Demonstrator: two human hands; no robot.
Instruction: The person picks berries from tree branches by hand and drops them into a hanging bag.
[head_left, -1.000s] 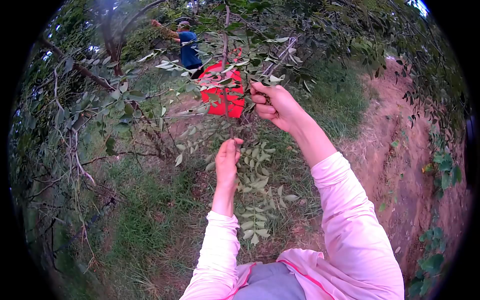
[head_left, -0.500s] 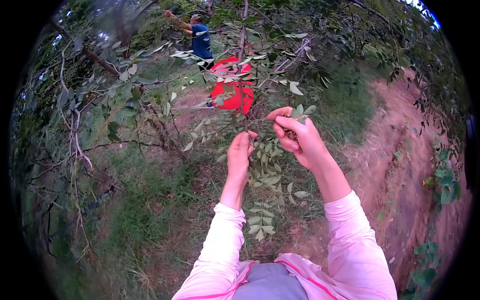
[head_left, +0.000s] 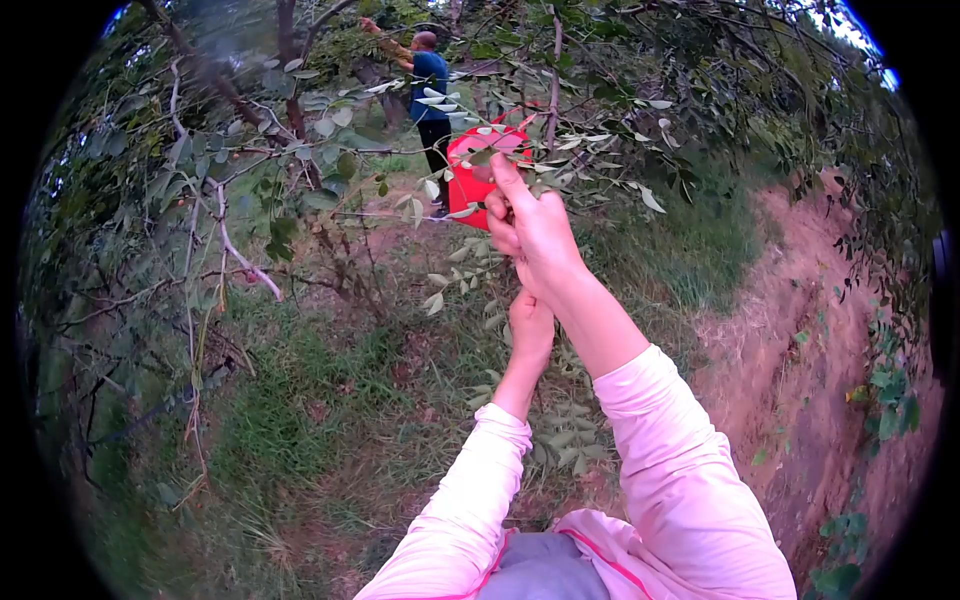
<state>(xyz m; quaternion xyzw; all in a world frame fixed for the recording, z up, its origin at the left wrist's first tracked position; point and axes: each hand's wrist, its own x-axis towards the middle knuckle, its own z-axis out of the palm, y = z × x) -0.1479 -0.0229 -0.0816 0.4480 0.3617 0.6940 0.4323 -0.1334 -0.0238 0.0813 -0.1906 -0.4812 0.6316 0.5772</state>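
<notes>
My left hand (head_left: 531,322) is closed around a thin leafy branch (head_left: 556,75) that runs up from it; its fingertips are partly hidden behind my right wrist. Above it, my right hand (head_left: 530,220) has its fingers curled and its thumb pointing up among the leaves. What the right fingers hold is too small and hidden to make out. A red bag (head_left: 465,187) hangs just behind the right hand, partly covered by leaves. Pale green leaves (head_left: 568,440) hang below my hands.
A person in a blue shirt (head_left: 430,75) stands farther back with an arm raised to a tree. Bare twigs (head_left: 235,250) and darker branches spread at the left. Grass (head_left: 290,400) covers the ground below, and a reddish dirt slope (head_left: 770,370) lies at the right.
My right hand has moved from the right, up and inward to the leaves before the red bag. The left hand stays on the branch. The view has shifted, showing more of the other person.
</notes>
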